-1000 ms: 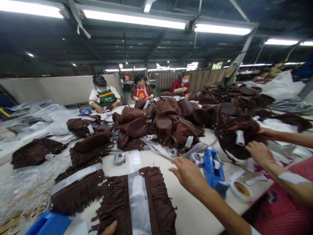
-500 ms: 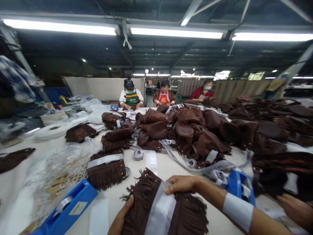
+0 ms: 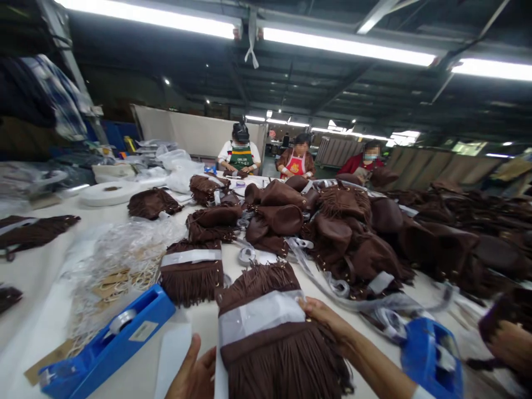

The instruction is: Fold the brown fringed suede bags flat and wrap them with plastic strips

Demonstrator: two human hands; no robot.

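A dark brown fringed bag (image 3: 278,354) with a wide whitish plastic band (image 3: 261,313) around its middle lies in front of me, tilted slightly. My right hand (image 3: 322,316) grips its right edge beside the band; the fingers underneath are partly hidden. Just left of the bag, my left hand (image 3: 193,368) is open, thumb raised and apart from the fingers, holding nothing. A white sheet (image 3: 172,352) lies on the table by that hand. Beyond, another banded fringed bag (image 3: 192,277) rests on the table.
Blue tape dispensers stand left (image 3: 112,338) and right (image 3: 432,354). Brown bags (image 3: 282,219) are heaped across the table. Plastic bags and corded tags (image 3: 120,282) lie left. A co-worker's hand (image 3: 513,346) shows at far right; several people sit or stand opposite.
The bag has turned so its band runs crosswise instead of lengthwise. My left hand has come off its left side, while my right hand still holds it. The view has shifted and tilted.
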